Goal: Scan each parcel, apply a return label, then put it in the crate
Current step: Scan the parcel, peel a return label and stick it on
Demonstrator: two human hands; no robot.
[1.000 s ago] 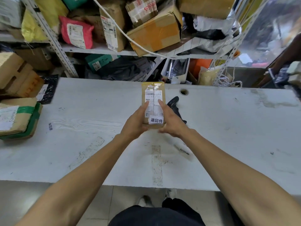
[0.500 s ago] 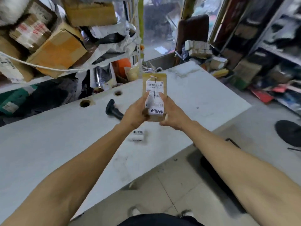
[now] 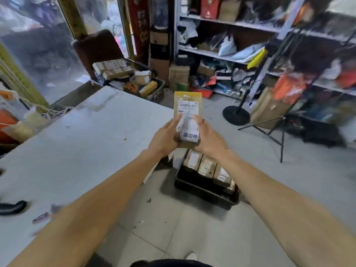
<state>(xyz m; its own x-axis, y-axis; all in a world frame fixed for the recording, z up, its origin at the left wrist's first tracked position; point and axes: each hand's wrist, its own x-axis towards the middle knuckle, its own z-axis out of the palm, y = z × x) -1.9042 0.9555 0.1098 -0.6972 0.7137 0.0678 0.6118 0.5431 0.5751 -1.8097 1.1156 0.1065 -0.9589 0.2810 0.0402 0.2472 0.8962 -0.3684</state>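
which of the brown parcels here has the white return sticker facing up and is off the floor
The parcel gripped between the left hand and right hand, above the black crate. The other parcels sit packed in that crate on the floor.

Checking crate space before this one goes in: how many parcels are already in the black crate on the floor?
3 visible in the black crate, side by side along its far half: left parcel, middle parcel, right parcel. More may sit underneath or behind the forearm.
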